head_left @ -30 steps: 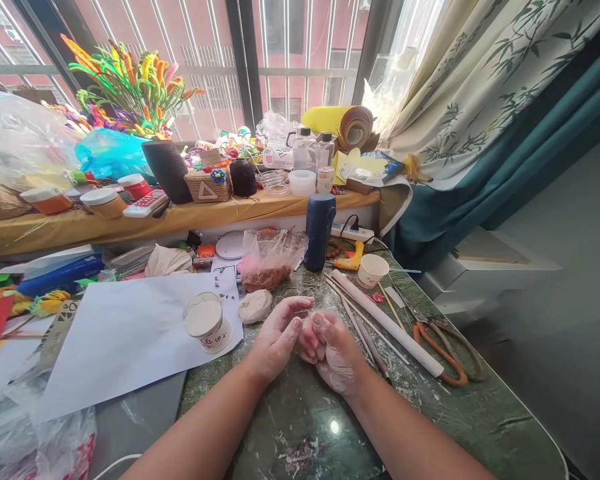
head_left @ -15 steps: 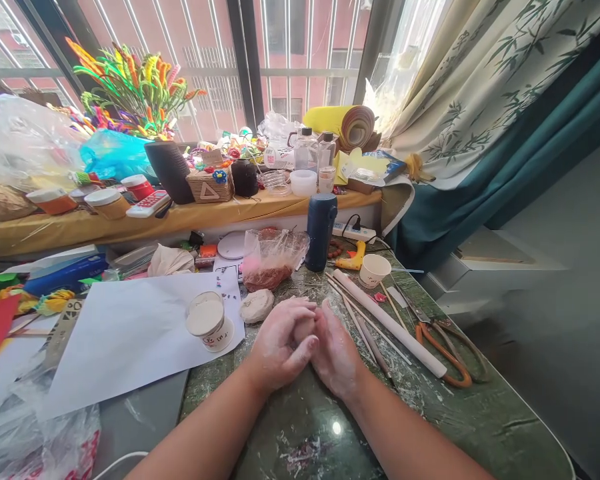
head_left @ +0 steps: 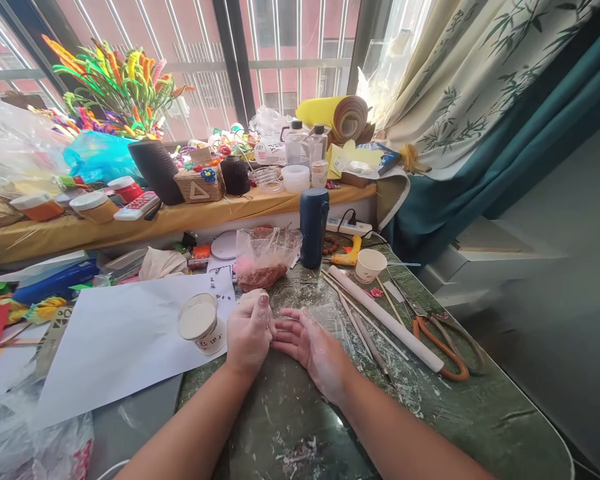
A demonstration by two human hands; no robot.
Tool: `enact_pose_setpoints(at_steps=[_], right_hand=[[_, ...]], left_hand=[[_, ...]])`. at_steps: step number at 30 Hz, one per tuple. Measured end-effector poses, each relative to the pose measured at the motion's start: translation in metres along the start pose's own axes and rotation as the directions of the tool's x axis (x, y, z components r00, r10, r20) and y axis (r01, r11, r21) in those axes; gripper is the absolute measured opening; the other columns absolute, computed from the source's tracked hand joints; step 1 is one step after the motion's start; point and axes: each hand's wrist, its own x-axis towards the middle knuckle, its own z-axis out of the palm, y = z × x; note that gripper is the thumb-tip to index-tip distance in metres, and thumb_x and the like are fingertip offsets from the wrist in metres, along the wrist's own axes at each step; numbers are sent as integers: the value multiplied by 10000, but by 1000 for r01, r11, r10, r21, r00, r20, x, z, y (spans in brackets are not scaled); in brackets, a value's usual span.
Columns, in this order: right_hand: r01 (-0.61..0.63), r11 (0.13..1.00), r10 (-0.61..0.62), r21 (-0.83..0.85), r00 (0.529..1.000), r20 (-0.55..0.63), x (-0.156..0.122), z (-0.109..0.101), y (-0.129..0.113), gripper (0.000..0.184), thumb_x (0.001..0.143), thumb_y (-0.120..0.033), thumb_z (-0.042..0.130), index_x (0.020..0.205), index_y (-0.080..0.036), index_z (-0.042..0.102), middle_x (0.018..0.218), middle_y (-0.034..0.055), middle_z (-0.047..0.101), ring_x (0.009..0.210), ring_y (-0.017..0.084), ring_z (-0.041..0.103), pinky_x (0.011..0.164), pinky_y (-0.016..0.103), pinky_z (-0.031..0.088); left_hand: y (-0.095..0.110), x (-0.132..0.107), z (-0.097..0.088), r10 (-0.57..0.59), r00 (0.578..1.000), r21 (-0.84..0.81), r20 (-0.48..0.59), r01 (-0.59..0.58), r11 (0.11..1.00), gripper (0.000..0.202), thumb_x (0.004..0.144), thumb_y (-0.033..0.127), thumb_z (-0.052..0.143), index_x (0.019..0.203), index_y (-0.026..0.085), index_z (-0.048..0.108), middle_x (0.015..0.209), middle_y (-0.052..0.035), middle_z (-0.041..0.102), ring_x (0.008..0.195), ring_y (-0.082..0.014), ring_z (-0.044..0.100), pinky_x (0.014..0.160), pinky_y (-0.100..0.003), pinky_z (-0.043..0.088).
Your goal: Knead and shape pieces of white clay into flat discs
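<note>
The left hand (head_left: 250, 331) is resting on the green marbled table (head_left: 330, 427) with its fingers curled together into a loose fist and the thumb pressing against the forefinger. It is sitting directly against the pale clay lump (head_left: 251, 293), of which only the upper edge is showing above the knuckles. Whether the fingers are enclosing any part of the lump cannot be determined. The right hand (head_left: 309, 345) is lying just beside the left, palm turned partly upward, fingers extended and slightly spread, holding nothing. Its fingertips are pointing toward the left fist and are almost touching it. Both hands are carrying a whitish powdery film. The pale clay lump is lying at the near right corner of the white paper sheet (head_left: 125, 340), between the filled paper cup (head_left: 199, 325) on the sheet and the right hand. Beyond the lump, a clear plastic bag (head_left: 266, 257) containing reddish material is sitting in front of a dark blue bottle (head_left: 314, 227), which is standing upright. To the right of the right hand, thin wooden sticks (head_left: 361, 315) and a white roller (head_left: 386, 319) are lying diagonally side by side. Orange-handled scissors (head_left: 441, 341) are lying just past the roller, near the table edge. An empty paper cup (head_left: 370, 265) is standing upright near the roller's far end.
</note>
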Motion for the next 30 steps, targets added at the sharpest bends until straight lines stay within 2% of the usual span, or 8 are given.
enact_pose_setpoints(at_steps=[4, 6, 8, 10, 12, 19, 24, 30], right_hand=[[-106, 977, 83, 184, 988, 129, -6, 10, -11, 430, 920, -563, 629, 1108, -182, 696, 1038, 80, 766, 976, 222, 711, 939, 378, 518], [-108, 962, 75, 250, 988, 138, -7, 10, -16, 416, 921, -561, 616, 1067, -184, 715, 997, 69, 774, 989, 233, 711, 909, 370, 538], [-34, 954, 31, 299, 999, 15, -4, 4, -20, 368, 903, -536, 650, 997, -189, 729, 941, 54, 780, 939, 225, 721, 851, 346, 559], [16, 944, 30, 331, 991, -134, 2, -4, -23, 313, 867, -500, 712, 864, -187, 722, 825, 36, 771, 792, 189, 720, 753, 300, 566], [41, 933, 30, 358, 981, -190, 7, -12, -27, 344, 839, -483, 745, 681, -190, 660, 648, 7, 711, 593, 144, 658, 599, 256, 535], [-20, 966, 39, 258, 997, -68, 10, -18, -28, 617, 849, -546, 704, 459, -222, 352, 337, -74, 386, 280, 90, 340, 308, 198, 214], [-36, 978, 36, 205, 999, 0, 1, -4, -23, 369, 824, -539, 762, 768, -186, 671, 671, -12, 693, 590, 115, 641, 597, 214, 526], [-86, 981, 26, 176, 948, 317, -15, 13, -32, 645, 923, -723, 474, 1229, -193, 676, 1178, 108, 737, 1194, 276, 635, 1020, 413, 487]], left_hand=[[7, -8, 2, 187, 971, 218, 149, -217, 952, 462, 966, 565, 520, 707, 210, 663, 633, -41, 644, 623, -192, 597, 660, -336, 482], [11, -11, 7, 280, 893, 266, 353, -382, 885, 368, 966, 527, 528, 995, 213, 716, 853, -72, 745, 825, -242, 686, 927, -435, 502], [15, -11, 11, 313, 780, 267, 542, -513, 816, 407, 959, 495, 555, 1258, 235, 648, 1147, -98, 757, 1131, -302, 675, 1182, -554, 304], [17, -11, 13, 343, 676, 237, 652, -612, 755, 467, 971, 443, 559, 1405, 272, 555, 1362, -97, 684, 1381, -328, 535, 1258, -596, 91], [16, -12, 11, 427, 623, 206, 655, -692, 692, 458, 974, 389, 564, 1420, 289, 542, 1452, -97, 625, 1477, -323, 428, 1262, -586, 66], [17, -12, 2, 585, 661, 247, 469, -734, 632, 199, 948, 209, 554, 1109, 265, 657, 1205, -71, 749, 1210, -235, 641, 1145, -461, 363], [21, -15, 8, 643, 596, 187, 481, -786, 589, 229, 912, 216, 604, 1138, 237, 630, 1228, -97, 732, 1208, -253, 645, 1076, -452, 475], [7, -14, 9, 493, 816, 366, 303, -577, 731, 286, 952, 180, 583, 1232, 229, 605, 1382, -136, 649, 1253, -233, 648, 1032, -395, 553]])
